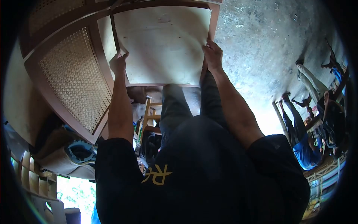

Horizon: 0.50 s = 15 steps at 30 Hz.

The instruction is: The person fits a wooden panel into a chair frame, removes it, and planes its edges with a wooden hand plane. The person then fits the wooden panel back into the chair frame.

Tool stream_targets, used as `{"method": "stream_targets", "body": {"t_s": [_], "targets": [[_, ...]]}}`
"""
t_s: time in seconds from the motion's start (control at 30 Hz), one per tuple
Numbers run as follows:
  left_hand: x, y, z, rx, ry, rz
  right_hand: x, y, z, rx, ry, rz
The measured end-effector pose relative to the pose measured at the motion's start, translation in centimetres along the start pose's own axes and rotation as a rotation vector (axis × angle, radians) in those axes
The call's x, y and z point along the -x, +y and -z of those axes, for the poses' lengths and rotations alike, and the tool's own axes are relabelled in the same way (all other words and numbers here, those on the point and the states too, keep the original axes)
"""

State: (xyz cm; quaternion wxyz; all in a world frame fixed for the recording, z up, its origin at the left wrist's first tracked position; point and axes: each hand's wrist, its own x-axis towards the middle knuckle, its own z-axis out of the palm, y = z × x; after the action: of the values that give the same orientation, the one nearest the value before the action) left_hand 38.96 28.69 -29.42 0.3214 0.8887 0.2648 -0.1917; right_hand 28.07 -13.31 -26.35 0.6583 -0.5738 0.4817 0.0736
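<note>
A pale, flat wooden panel (164,48) with brown edging spans the upper middle of the head view, in front of my legs. My left hand (118,64) is closed on its left edge, the thumb bent near the corner of a brown strip. On the opposite side, my right hand (214,55) wraps round the right edge, fingers curled over the rim. Immediately left of my left hand stands a brown-framed piece with woven cane (74,71). Whether the panel is fixed to that piece cannot be made out.
Rough grey concrete floor (253,48) stretches to the right. Several people (309,149) are at the far right. A small wooden stool or frame (153,114) shows behind my legs. Rolled brown material (63,160) lies at lower left.
</note>
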Motion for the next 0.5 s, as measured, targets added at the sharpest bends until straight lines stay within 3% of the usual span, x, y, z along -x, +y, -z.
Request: {"method": "stream_targets", "body": {"t_s": [0.5], "targets": [[0.2, 0.0, -0.2, -0.009, 0.018, -0.051, 0.0, 0.1, 0.1, 0.024, -0.032, 0.045]]}}
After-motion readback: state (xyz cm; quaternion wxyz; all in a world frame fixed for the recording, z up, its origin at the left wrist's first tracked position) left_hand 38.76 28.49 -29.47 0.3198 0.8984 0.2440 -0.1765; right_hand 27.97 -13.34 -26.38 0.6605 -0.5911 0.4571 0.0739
